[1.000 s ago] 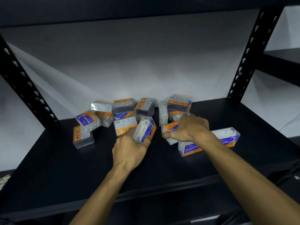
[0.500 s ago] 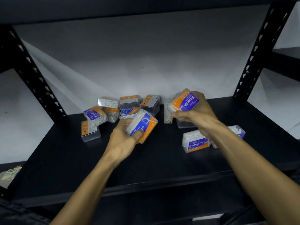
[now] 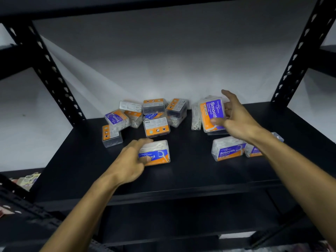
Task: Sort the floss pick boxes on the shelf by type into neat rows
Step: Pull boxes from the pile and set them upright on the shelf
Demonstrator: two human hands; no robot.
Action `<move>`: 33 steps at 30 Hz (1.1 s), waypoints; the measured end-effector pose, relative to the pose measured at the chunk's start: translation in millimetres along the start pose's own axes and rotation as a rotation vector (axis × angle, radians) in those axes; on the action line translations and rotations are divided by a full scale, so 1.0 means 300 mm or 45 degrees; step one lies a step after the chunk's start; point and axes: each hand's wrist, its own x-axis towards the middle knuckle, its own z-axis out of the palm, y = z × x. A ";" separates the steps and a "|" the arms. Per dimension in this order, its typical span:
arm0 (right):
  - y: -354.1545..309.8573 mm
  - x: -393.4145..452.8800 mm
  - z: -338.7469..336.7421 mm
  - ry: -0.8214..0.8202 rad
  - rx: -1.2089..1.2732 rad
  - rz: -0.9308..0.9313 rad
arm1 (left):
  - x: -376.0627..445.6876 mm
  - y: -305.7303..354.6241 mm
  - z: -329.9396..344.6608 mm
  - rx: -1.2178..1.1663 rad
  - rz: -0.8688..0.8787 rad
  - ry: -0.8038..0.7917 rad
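free: shelf (image 3: 190, 171) front strip, centre gap | blocked: jumbled boxes (image 3: 143, 117) at back-left, Smooth boxes (image 3: 228, 149) at right

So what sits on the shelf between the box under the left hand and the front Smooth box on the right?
Nothing: in the head view, bare black shelf separates the Round box held by the left hand from the front Smooth box.

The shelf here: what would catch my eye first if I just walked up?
Probably the jumble of small orange-and-purple floss pick boxes heaped at the back of the black shelf. Next, the two bare hands: the left hand grips a box standing near the front, and the right hand holds a box marked Smooth up on end. Two Smooth boxes stand side by side at front right.
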 end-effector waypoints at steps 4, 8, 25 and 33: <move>0.019 0.005 -0.037 0.022 -0.205 -0.007 | -0.014 -0.017 0.007 0.075 0.006 -0.002; 0.023 -0.002 -0.074 -0.014 -0.296 0.000 | -0.022 -0.034 0.012 0.131 -0.012 0.039; -0.010 -0.003 -0.083 -0.514 -1.037 -0.048 | -0.046 0.006 0.013 0.180 0.011 0.151; -0.001 0.030 -0.068 -0.505 -1.163 -0.019 | -0.053 0.006 0.007 0.177 -0.002 0.155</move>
